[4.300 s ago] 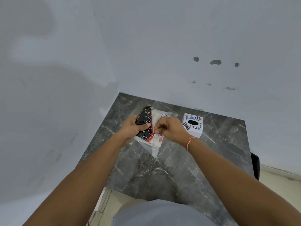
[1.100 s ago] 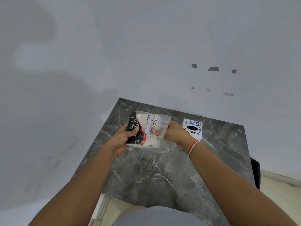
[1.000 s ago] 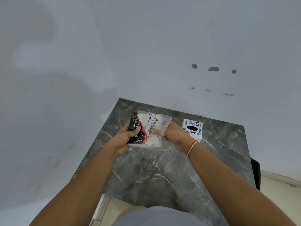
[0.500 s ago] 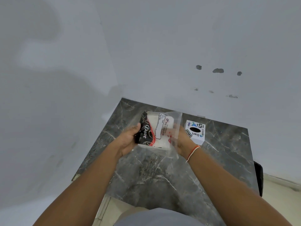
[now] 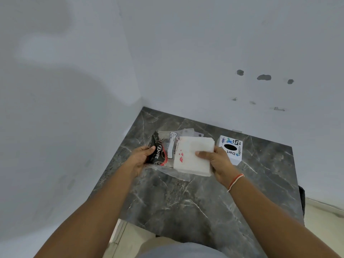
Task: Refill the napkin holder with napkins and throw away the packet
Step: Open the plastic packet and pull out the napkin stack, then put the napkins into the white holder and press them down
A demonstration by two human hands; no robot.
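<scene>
My right hand (image 5: 216,162) pinched the white napkin stack (image 5: 193,157), hiding part of the holder (image 5: 232,148) behind it; my left hand (image 5: 141,157) gripped the clear packet (image 5: 162,151), its print barely legible.

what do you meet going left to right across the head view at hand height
left hand → packet → napkins → right hand → napkin holder
</scene>
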